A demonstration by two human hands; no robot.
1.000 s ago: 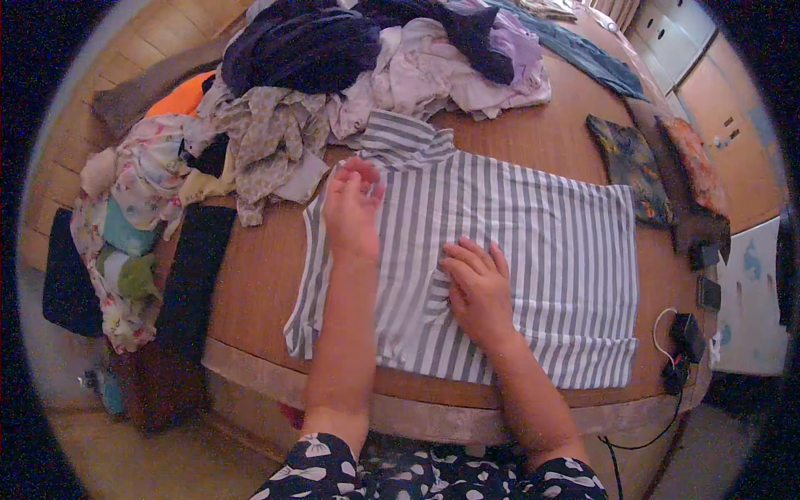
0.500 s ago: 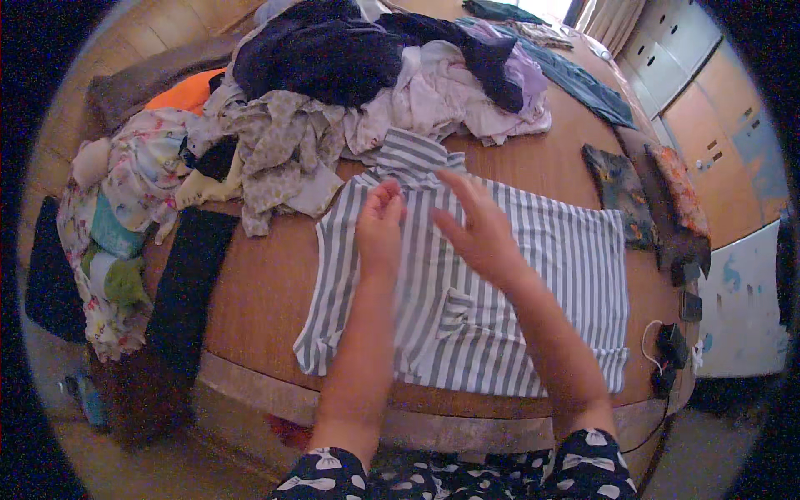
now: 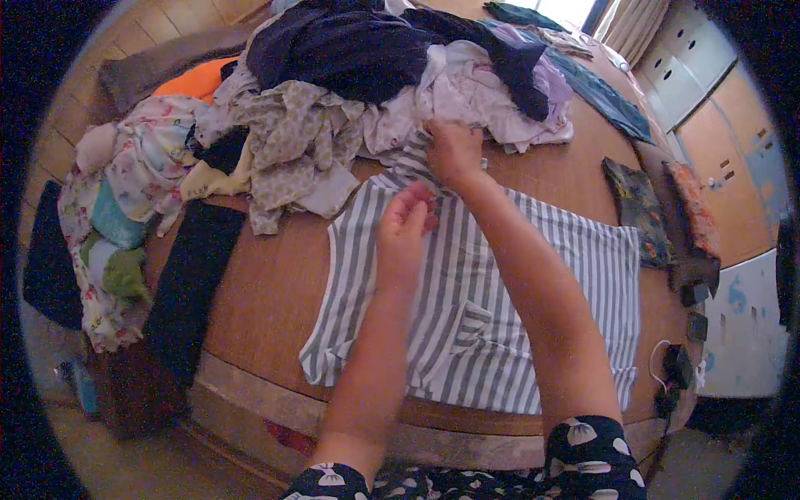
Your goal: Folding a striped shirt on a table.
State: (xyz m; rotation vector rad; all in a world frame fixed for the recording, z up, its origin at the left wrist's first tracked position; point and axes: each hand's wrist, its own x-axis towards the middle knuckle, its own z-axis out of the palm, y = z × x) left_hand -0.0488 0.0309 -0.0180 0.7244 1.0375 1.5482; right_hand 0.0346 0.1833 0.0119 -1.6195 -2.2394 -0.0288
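Grey-and-white stripes mark the shirt (image 3: pixel 575 325), which lies spread along the near edge of the brown platform (image 3: pixel 258 292), one sleeve (image 3: pixel 410 158) reaching toward the far edge. The right hand (image 3: pixel 456 156) is at that sleeve, fingers bent down over it; I cannot tell whether they are clamped on the cloth. The left hand (image 3: pixel 407 221) is over the shirt's collar-side part, blurred, its fingers half curled and slightly apart; contact with the fabric is unclear. Beyond the sleeve, a navy garment (image 3: pixel 337 50) tops a heap with pink clothes (image 3: pixel 458 92). Black cloth (image 3: pixel 196 275) lies along the left edge, a dark patterned cloth (image 3: pixel 637 208) near the right edge, and a black charger (image 3: pixel 677 365) by the near right corner.
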